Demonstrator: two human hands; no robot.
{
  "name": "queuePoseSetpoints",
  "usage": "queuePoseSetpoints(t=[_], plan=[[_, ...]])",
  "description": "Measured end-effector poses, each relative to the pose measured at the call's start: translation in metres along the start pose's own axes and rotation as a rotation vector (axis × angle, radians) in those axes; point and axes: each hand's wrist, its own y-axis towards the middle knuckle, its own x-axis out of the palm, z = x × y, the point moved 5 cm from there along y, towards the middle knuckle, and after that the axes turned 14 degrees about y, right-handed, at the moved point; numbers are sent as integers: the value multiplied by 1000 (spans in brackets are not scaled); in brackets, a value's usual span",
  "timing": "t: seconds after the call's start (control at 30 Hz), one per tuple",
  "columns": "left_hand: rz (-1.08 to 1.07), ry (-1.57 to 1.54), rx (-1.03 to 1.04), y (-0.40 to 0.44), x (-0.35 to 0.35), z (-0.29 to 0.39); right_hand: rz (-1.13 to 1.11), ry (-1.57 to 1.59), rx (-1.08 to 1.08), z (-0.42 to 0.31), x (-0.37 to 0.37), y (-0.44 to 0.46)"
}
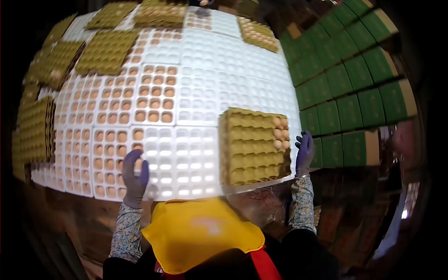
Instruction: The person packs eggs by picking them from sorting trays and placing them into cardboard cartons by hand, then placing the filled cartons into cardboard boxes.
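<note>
Eggs (278,133) sit in a small block of six on top of a brown tray stack (249,149) near the front right corner of the table (254,186), grouped at the stack's right side, toward its far end. The gloved right hand (305,151) is just beyond that side, its fingers loosely bent and parted, apart from the six eggs and to the right of them.

The gloved left hand (135,177) is at the front edge of the table, left of the middle, over the left column of a white tray (182,161). Its thumb and forefinger stand apart, and a pale egg-coloured shape shows between them; whether they grasp it or it lies in a cell below cannot be told. One egg lies in the same column, just past the fingertips.

More eggs fill the cells of the white trays to the left and behind this hand. Other brown stacks (105,52) stand along the left and far edges, and a brown tray full of eggs (259,33) lies at the far right corner. Green boxes (339,116) line up beside the right edge.
</note>
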Motion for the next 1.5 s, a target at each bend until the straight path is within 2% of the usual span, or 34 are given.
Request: queuePoseSetpoints(t=[0.07,0.1,0.13,0.17,0.2,0.27,0.3,0.37,0.4,0.47,0.5,0.53,0.57,0.6,0.67,0.73,0.77,0.8,0.87,0.9,0.93,1.0,1.03,1.07,1.1,1.17,1.23,1.27,1.33,1.37,1.4,1.43,1.47,1.5], plan=[[-112,-148,286,26,73,109,-421,-454,-111,27,-39,28],[-247,-225,387,33,113,172,-670,-493,-167,41,-35,30],[-369,-300,450,32,151,232,-938,-690,-329,40,-26,25],[-416,-253,542,22,196,277,-903,-819,-545,64,-28,21],[-433,-261,554,8,243,309,-893,-892,-514,75,-28,22],[-490,95,669,-24,328,348,-1008,-761,-464,70,-36,32],[-487,117,673,-32,347,355,-1007,-739,-473,81,-46,39],[-442,412,638,-45,374,360,-493,154,239,119,-86,70],[-447,441,628,-34,370,360,-346,520,306,122,-95,84],[-778,88,431,-11,350,347,-448,506,308,140,-101,97],[-800,109,433,-1,338,353,-541,474,280,146,-102,102],[-923,-402,-70,18,331,351,-631,447,230,148,-96,115],[-997,-646,-324,28,342,334,-718,416,172,146,-87,128],[-1017,-871,-607,38,352,317,-739,92,503,108,-61,118],[-1140,-229,-248,47,367,323,-947,-713,-434,72,-31,95],[-696,335,365,19,380,347,-993,-770,-464,82,-24,90],[-521,533,558,-3,396,353,-1035,-832,-496,86,-18,88],[-470,568,571,-15,391,370,-1047,-829,-513,87,-21,89],[-578,484,506,-15,377,379,-989,-383,-291,88,-38,104],[-557,487,490,-3,373,377,-875,-120,-162,84,-37,113],[-644,421,406,9,372,369,-777,-60,-211,78,-39,127],[-744,350,300,21,375,362,-725,-352,-437,70,-29,146],[-589,333,301,37,372,364,-811,-551,-252,80,-16,152],[-435,315,313,51,367,367,-801,-543,-239,80,-11,143],[-441,320,329,59,378,366,-812,-701,-271,80,-2,136],[-809,708,395,57,427,352,-774,-908,-344,88,11,132],[-791,806,275,48,450,349,-762,-798,-228,87,8,133],[-765,829,192,44,455,349,-786,-542,-68,103,0,142],[-755,851,48,44,459,343,-584,-213,-241,121,-17,144],[-764,832,-4,46,456,340,-497,-1,351,120,-23,141],[-785,804,-37,46,452,335,-309,341,380,123,-34,127],[-815,680,-64,47,436,335,-236,493,200,121,-42,113],[-814,683,-73,50,423,320,-78,471,3,131,-46,94],[-709,385,-1,56,407,312,74,614,55,116,-33,71]])
